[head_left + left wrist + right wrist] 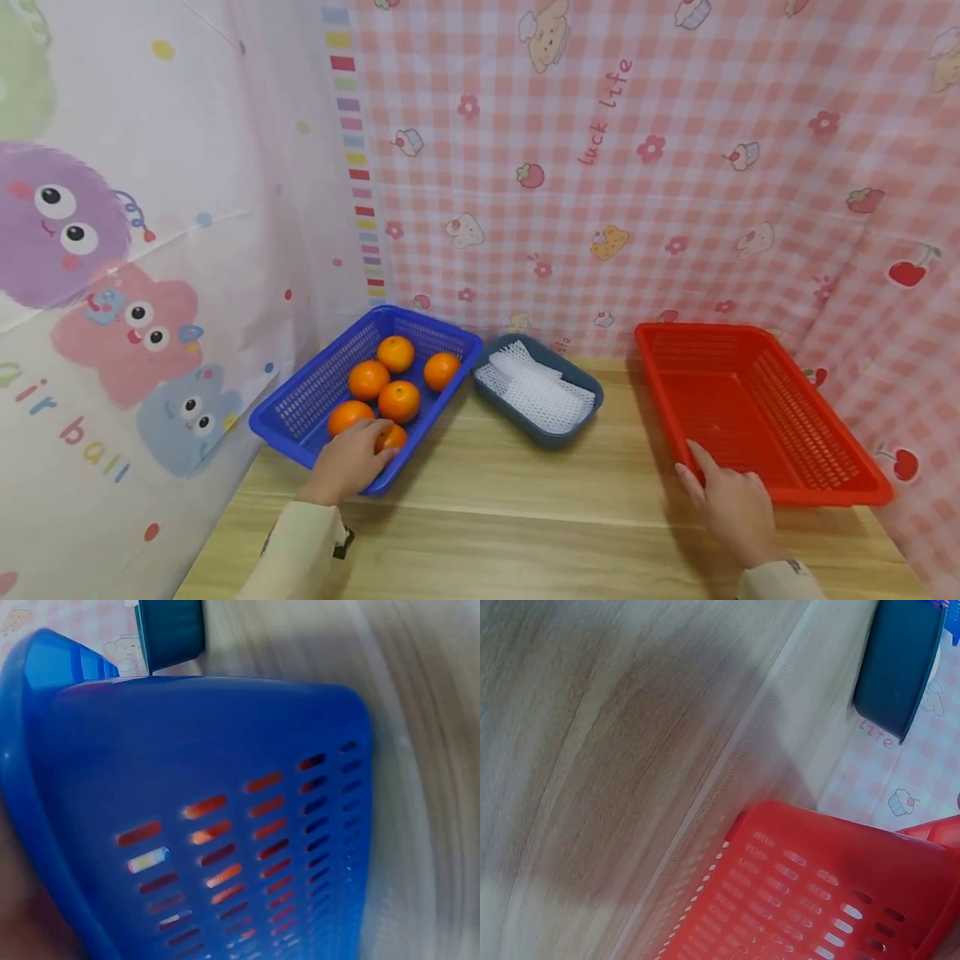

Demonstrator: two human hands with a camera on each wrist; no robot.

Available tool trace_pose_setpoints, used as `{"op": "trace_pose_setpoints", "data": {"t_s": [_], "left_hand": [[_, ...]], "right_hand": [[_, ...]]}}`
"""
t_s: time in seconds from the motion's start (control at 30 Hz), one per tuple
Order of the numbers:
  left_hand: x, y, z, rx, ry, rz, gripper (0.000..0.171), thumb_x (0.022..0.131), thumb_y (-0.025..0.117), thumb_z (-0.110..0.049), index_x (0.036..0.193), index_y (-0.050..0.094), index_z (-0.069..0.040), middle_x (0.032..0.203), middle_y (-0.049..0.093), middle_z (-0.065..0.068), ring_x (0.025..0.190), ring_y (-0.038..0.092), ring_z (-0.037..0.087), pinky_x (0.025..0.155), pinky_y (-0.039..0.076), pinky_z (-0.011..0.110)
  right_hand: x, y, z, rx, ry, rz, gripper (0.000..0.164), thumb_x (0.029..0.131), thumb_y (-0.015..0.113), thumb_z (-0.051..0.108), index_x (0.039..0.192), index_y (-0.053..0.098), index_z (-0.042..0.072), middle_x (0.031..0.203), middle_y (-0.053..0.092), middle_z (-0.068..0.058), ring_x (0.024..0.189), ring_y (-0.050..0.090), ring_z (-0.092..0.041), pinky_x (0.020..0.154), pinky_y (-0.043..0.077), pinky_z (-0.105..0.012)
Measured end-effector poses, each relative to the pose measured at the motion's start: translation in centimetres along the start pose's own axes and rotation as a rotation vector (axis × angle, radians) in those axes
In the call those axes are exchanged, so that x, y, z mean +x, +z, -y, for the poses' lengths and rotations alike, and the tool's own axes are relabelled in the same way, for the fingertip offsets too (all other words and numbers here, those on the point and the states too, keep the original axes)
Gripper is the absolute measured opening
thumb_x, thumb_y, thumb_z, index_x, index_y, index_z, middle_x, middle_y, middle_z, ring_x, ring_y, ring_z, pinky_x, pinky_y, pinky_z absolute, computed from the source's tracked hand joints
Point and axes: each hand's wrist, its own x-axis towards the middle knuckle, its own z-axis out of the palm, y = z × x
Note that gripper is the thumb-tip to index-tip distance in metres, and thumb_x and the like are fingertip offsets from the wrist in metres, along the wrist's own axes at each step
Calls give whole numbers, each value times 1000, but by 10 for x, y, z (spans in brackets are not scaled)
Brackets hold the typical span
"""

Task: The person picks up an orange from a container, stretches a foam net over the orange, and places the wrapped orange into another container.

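Observation:
In the head view, several oranges [398, 402] lie in a blue slotted basket [296, 450] on the left. My left hand [347, 463] reaches over its near rim, fingers and thumb around an orange [392, 437] in the near corner. The left wrist view shows mostly the basket's outer wall [225, 727], with orange colour through its slots. On the right, my right hand [733, 507] pinches the near left rim of a red slotted basket [720, 408], which holds nothing visible. That basket's wall [817, 832] also appears in the right wrist view, where the hand itself is hidden.
Between the baskets, a dark teal tray [555, 437] holds white foam netting [536, 387]. All stand on a light wood table [525, 525]. A pink checked cloth [570, 208] hangs behind, and a white cartoon-print cloth [225, 275] hangs on the left.

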Motion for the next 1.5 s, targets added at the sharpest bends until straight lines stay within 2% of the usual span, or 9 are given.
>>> {"op": "trace_pose_setpoints", "data": {"t_s": [0.17,0.47,0.67,0.8,0.97,1.1,1.23,1.4,1.5], "left_hand": [[9,2,0,36,-36,45,45,86,71,-24,128,62,-10,124,61,14,109,59,34,89,46,58],[21,6,1,44,-76,142,44,91,64,-19,135,58,-14,124,60,14,110,57,34,91,45,57],[25,7,3,41,-65,180,48,88,65,-11,134,57,-11,118,63,14,104,60,34,89,46,54],[25,5,3,47,-44,133,49,83,67,-9,131,58,-7,112,65,15,98,61,35,86,47,54],[25,-6,-4,11,-26,43,57,74,73,-11,129,58,-4,106,61,21,93,58,37,81,49,55],[28,-16,-15,-88,-62,-12,69,72,77,-19,136,52,-6,117,50,24,96,55,38,83,48,56],[30,-22,-34,-256,-79,-63,75,75,78,-24,142,47,-14,127,44,22,103,54,37,87,47,57],[28,-19,-68,-440,20,-146,77,72,83,-20,142,49,-20,130,43,16,111,51,35,91,45,55],[28,-4,-86,-474,97,-174,76,71,84,-19,139,53,-20,125,46,13,111,51,33,93,44,53]], "right_hand": [[2,-3,0,15,32,41,54,97,56,37,133,52,-2,79,66,-21,68,59,-33,69,41,-51],[3,-7,2,40,56,96,57,97,55,41,134,51,-3,82,67,-20,71,60,-33,70,41,-52],[4,-7,2,37,55,109,60,97,53,45,135,51,-2,81,67,-19,69,59,-32,68,41,-51],[3,-5,2,41,42,75,58,97,55,43,134,52,-2,85,68,-22,70,60,-32,67,40,-49],[2,-3,0,48,41,41,58,96,56,43,135,53,-1,98,67,-28,77,62,-37,68,41,-50],[2,-3,-1,58,50,33,61,96,53,48,136,52,1,108,65,-30,80,62,-38,68,40,-49],[1,-1,-3,72,43,-7,59,96,56,47,136,54,3,110,65,-28,75,60,-37,67,40,-48],[0,1,-4,89,38,-39,57,94,60,45,134,56,5,110,66,-26,71,59,-35,66,41,-49],[0,2,-3,98,37,-43,56,93,62,43,134,57,5,110,66,-25,73,60,-34,66,42,-48]]}}
